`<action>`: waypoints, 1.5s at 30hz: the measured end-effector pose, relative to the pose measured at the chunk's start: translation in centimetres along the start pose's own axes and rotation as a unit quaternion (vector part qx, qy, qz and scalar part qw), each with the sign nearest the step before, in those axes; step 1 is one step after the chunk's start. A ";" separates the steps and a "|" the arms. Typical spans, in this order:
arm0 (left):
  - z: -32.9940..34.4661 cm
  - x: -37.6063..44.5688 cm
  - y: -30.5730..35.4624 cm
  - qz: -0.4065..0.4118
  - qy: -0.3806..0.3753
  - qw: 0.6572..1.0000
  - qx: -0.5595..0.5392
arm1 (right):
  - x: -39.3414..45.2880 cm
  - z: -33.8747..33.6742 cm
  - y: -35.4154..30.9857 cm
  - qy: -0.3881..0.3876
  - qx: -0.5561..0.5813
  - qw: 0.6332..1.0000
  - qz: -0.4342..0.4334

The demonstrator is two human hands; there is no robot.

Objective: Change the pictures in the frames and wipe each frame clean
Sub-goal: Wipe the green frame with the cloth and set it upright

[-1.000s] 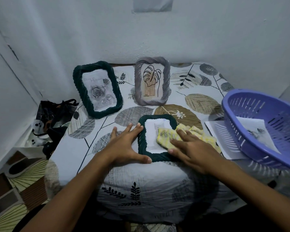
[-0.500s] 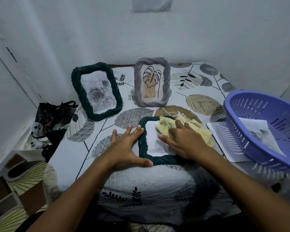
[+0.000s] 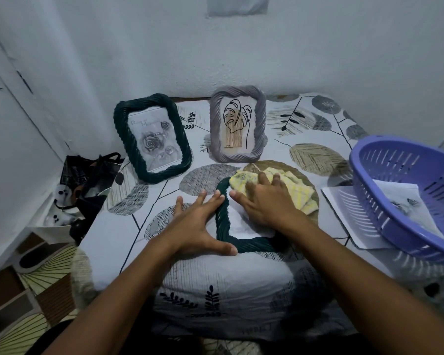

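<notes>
Head view: dark green rope-twist frame lies flat, spread left hand steadying, right hand pressing yellow cloth.

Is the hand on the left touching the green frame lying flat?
Touching. The head view shows the left hand spread flat, its fingertips and thumb lying against the left edge and near corner of the flat green frame, with no gap.

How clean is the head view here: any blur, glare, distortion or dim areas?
Head view: dim, bluish light; wide-angle lens bends the wall edges; purple basket soft at right edge; glare washes the rose picture in the dark green standing frame; right hand and yellow cloth slightly smeared; left hand sharp.
</notes>
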State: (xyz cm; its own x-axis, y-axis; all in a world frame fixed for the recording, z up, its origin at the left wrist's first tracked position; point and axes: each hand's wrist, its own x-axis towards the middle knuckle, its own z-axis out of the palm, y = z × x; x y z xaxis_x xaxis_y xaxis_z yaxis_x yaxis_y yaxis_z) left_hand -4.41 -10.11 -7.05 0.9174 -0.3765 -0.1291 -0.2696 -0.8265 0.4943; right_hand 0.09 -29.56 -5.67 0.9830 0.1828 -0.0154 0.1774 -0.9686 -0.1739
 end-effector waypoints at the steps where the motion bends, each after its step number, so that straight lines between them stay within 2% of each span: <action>1: 0.0 0.0 0.1 0.000 0.000 1.000 0.001 | -0.1 -0.1 0.2 -0.003 0.004 1.000 -0.004; 6: -0.1 -0.1 0.2 -0.006 0.003 1.000 0.012 | -1.0 -0.5 2.1 -0.009 0.003 1.000 0.010; 13: -0.2 -0.2 0.3 -0.006 -0.002 1.000 0.010 | -1.5 0.3 1.3 0.004 -0.027 0.999 0.035; 22: -0.3 -0.5 0.6 -0.007 0.001 1.000 -0.012 | -0.1 0.2 -1.4 -0.031 -0.002 0.997 -0.076; 27: 0.0 -0.3 0.1 -0.006 0.007 1.000 -0.004 | -0.7 -0.1 0.5 -0.027 -0.025 0.999 -0.030; 30: -0.2 -0.4 0.3 -0.010 0.008 1.000 -0.003 | -1.8 -0.8 2.6 -0.039 -0.006 0.999 -0.017; 42: -0.2 -0.7 0.8 -0.021 0.019 0.999 -0.015 | -9.0 -2.5 5.5 -0.104 0.116 0.981 -0.117; 45: -0.1 -0.6 0.6 -0.020 0.023 0.999 -0.014 | -10.0 -2.4 5.6 -0.102 0.125 0.980 -0.117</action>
State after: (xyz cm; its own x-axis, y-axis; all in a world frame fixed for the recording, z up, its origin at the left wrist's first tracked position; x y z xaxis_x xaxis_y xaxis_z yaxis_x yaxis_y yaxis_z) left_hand -5.08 -10.34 -6.64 0.9396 -0.3240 -0.1106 -0.2250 -0.8277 0.5141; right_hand -8.65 -37.21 -4.09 0.8820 0.4503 -0.1389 0.3550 -0.8288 -0.4324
